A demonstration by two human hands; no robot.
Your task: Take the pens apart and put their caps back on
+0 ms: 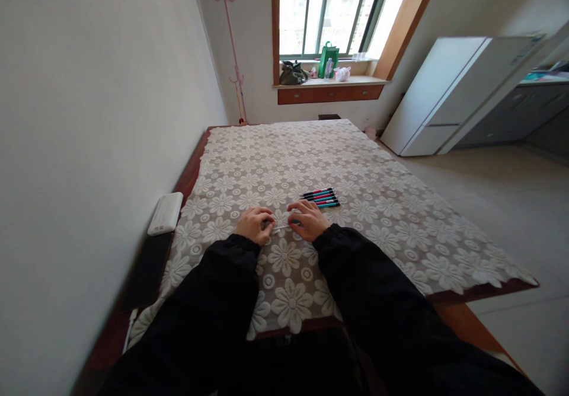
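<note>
Left hand (255, 225): fingers drawn together, pinching one end of a thin white strand (281, 227). Right hand (308, 219): fingers narrow at the strand's other end, a small teal piece (296, 222) showing between them; can't tell if it's joined to the strand. Strand sits between the hands, low over the white floral lace tablecloth (284, 256). Row of slim black, red and teal pens (326, 197) lies just beyond the right hand.
</note>
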